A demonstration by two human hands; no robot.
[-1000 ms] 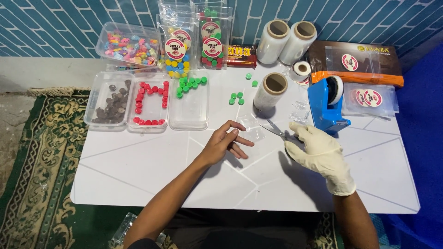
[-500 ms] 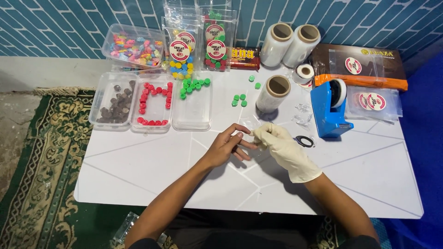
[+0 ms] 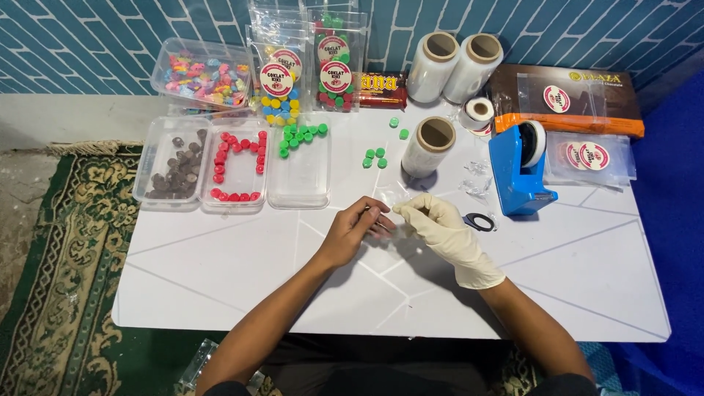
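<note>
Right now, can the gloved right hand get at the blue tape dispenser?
Probably yes: the right hand sits apart from the blue tape dispenser, with only bare table and a small black ring between them.

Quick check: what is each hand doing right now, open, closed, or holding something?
Left hand: bare, fingers pinched on a small clear plastic bag.
Right hand: gloved, pinched on the same bag.

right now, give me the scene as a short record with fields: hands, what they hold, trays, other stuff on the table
left hand: bare left hand, fingers pinching a small clear plastic bag
right hand: gloved right hand, fingertips on the same bag
trays: three clear trays: brown pieces, red pieces, green pieces
loose: green pieces on the white table
right side: blue tape dispenser, scissors beside it
back: rolls of clear film, filled candy bags
</note>
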